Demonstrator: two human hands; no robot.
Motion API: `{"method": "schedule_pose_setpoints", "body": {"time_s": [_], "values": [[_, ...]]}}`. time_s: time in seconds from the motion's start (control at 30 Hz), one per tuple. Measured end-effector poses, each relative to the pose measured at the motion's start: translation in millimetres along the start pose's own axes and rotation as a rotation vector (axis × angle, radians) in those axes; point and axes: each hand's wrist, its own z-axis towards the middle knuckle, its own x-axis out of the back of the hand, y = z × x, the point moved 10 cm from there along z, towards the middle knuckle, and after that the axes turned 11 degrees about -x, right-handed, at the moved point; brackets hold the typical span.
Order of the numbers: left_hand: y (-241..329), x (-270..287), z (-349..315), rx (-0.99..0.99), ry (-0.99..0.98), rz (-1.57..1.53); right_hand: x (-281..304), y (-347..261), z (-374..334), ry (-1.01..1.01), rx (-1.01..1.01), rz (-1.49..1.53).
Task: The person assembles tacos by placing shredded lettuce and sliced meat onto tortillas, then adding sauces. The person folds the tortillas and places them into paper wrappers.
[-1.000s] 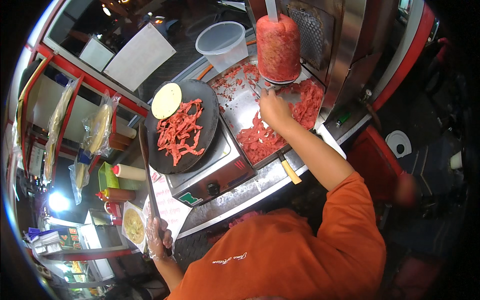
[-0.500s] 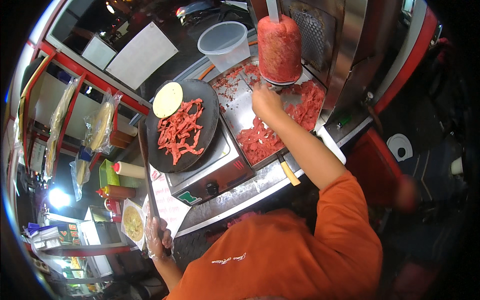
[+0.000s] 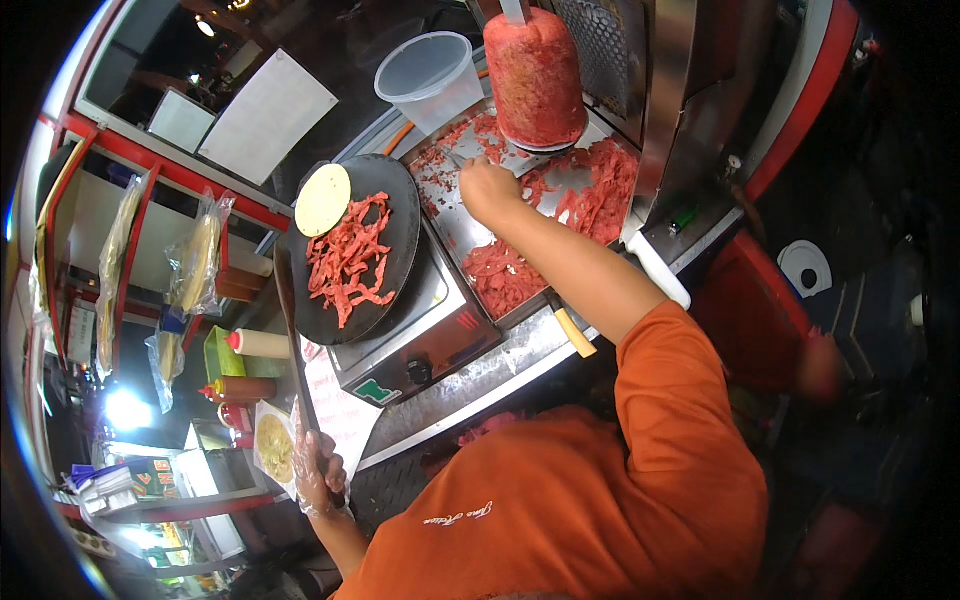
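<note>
My left hand (image 3: 322, 474), in a clear plastic glove, is closed round the lower end of a long dark wooden spatula (image 3: 294, 325). Its upper end reaches the rim of a round black griddle (image 3: 398, 225). Red meat strips (image 3: 352, 258) and a pale round flatbread (image 3: 322, 200) lie on that griddle. Over the metal tray (image 3: 449, 222), my bare right hand (image 3: 490, 193) is closed on a thin metal-bladed tool (image 3: 453, 158), mostly hidden by the fingers. Shaved red meat (image 3: 600, 190) lies in the tray, below a meat cone (image 3: 535, 85) on an upright spit.
A clear plastic tub (image 3: 428, 85) stands behind the tray. At the tray's front are a yellow-handled utensil (image 3: 575, 332) and a white handle (image 3: 655, 268). Sauce bottles (image 3: 262, 343) and a flatbread on paper (image 3: 273, 447) lie left of the stove (image 3: 420, 365). Bagged flatbreads (image 3: 200, 255) hang at left.
My right hand has shifted left and slightly back along the tray with the tool. The whole view has moved a little; my left hand keeps its hold on the spatula.
</note>
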Motion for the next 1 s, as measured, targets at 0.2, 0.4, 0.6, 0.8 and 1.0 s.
{"method": "schedule_pose_setpoints", "body": {"time_s": [0.2,0.4,0.6,0.8,1.0], "values": [[6,1,2,-0.028,0.002,0.010,-11,-9,17,0.042,0.007,0.027],[1,1,1,-0.031,-0.007,-0.035,-24,-15,25,-0.062,0.067,0.079],[-6,5,-2,0.025,0.025,-0.077,-8,14,34,-0.083,-0.139,0.051],[-4,11,-9,0.016,0.050,-0.065,-2,12,-14,-0.242,-0.142,0.131],[4,2,-8,-0.010,0.012,-0.035,16,19,-27,-0.021,-0.265,0.194]]}}
